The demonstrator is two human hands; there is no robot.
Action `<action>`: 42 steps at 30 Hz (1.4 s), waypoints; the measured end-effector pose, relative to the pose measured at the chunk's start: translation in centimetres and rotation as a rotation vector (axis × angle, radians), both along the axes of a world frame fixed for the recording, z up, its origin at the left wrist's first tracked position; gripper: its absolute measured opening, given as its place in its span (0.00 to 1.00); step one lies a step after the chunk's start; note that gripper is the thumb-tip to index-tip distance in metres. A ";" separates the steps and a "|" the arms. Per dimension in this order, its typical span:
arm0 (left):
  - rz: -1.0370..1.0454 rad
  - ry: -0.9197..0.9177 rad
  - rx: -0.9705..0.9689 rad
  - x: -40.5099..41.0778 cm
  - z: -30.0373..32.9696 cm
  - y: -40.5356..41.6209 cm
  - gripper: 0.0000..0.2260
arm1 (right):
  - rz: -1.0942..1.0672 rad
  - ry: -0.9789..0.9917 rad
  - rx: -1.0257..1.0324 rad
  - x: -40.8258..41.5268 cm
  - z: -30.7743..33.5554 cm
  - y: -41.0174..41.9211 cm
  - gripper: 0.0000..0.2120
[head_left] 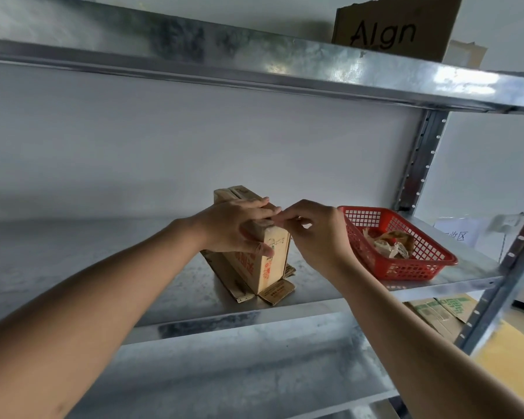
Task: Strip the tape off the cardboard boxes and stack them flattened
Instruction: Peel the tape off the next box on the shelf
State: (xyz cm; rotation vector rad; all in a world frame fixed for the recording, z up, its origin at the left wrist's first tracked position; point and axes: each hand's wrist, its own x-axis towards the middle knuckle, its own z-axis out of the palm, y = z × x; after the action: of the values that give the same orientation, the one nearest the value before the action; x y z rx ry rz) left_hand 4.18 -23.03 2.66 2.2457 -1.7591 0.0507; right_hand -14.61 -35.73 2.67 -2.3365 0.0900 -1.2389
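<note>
My left hand (239, 228) curls round the upright, red-printed cardboard box (266, 261) on the dull galvanised shelf (133, 261), my right hand (312, 234) pinches at its top edge, a red plastic mesh basket (406, 267) of crumpled tape sits at three o'clock, and cardboard (394, 28) at one o'clock reads "Algn".

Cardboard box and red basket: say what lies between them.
In the head view, the right hand lies between the cardboard box and red basket, above bare metal shelf.
</note>
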 end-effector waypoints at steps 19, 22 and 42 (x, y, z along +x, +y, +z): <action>0.197 -0.089 -0.040 -3.4 -0.9 -1.6 0.48 | -0.174 0.232 0.306 -0.8 -0.9 -1.0 0.21; 0.204 -0.094 -0.025 -3.4 -1.0 -1.6 0.48 | -0.131 0.262 0.268 -0.8 -0.4 -0.9 0.13; 0.206 -0.115 -0.033 -3.1 -1.4 -1.9 0.49 | -0.103 0.217 0.220 0.5 0.2 -1.5 0.08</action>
State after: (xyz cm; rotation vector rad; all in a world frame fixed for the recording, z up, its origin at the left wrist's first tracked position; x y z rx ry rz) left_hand 1.12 -24.97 1.28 2.4353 -1.5601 0.2546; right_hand -14.10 -37.19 2.89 -2.2858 0.4037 -0.9635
